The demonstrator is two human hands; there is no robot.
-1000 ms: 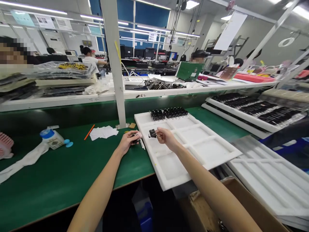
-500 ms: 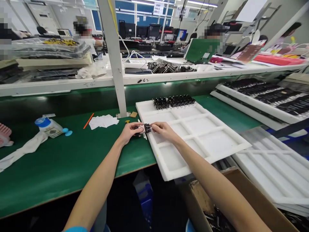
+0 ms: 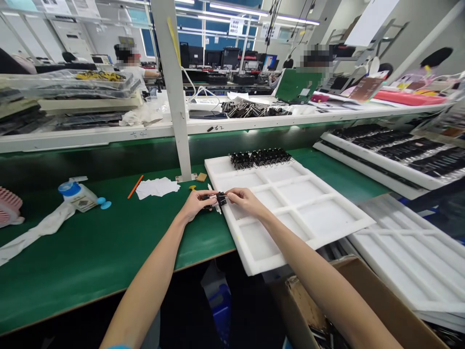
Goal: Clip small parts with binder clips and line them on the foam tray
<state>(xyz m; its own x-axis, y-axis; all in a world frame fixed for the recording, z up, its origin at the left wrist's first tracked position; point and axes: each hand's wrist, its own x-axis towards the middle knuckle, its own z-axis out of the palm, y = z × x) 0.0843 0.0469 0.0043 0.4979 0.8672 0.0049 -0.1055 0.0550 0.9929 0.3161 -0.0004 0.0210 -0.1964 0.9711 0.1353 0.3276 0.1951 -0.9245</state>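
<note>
Black clips [image 3: 259, 158] look lined up at foam tray's [image 3: 341, 231] 12 o'clock; left hand [image 3: 193, 206] pinching pale part [image 3: 213, 199], right hand [image 3: 247, 201] gripping my next clip [image 3: 221, 199], unplaced.

On the green bench [image 3: 109, 261], a blue-capped bottle [image 3: 83, 198] beside two blue discs [image 3: 105, 205]; farther right, an orange stick [image 3: 135, 186] by white papers [image 3: 158, 187] (a tan block [image 3: 201, 177] too, near a white post [image 3: 179, 106]).

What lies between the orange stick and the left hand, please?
In the head view, white paper lies next to the orange stick, then green tabletop shows as far as the left hand.
</note>
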